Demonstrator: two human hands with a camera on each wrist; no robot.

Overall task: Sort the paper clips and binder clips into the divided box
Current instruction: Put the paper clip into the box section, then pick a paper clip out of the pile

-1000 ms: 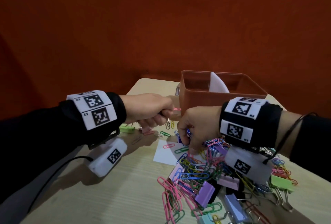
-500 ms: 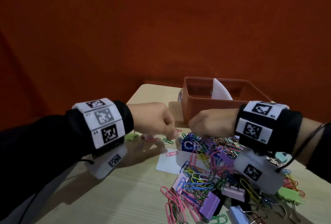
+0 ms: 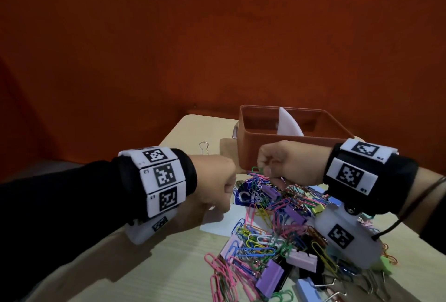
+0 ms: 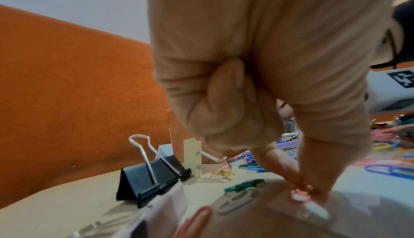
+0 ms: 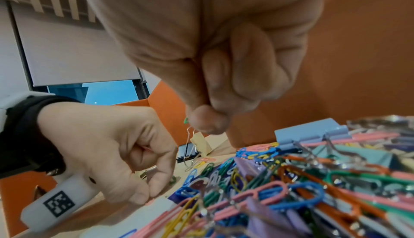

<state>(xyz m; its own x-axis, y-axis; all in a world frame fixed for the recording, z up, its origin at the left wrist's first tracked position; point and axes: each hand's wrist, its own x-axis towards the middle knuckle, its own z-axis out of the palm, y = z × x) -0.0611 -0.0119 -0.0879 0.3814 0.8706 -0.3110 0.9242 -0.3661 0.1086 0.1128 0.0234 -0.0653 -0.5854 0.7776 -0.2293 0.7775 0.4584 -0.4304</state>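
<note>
Head view: the divided box (image 3: 265, 147), white divider (image 3: 288, 124) upright inside, contents unseen. Before it, left hand (image 3: 214, 181) pinches a pink paper clip (image 4: 299, 195); right hand (image 3: 287, 164) pinches a green paper clip (image 3: 257, 170).

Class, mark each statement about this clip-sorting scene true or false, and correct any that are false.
1. The orange box has a white divider standing in it. True.
2. The left hand pinches a pink paper clip down at the table. True.
3. The right hand lies flat and open on the pile. False: its fingers are curled, pinching a green paper clip just above the pile.
4. A black binder clip stands on the table apart from the main pile, on the left hand's side. True.
5. The pile holds only paper clips. False: purple, pink and blue binder clips are mixed in.
</note>
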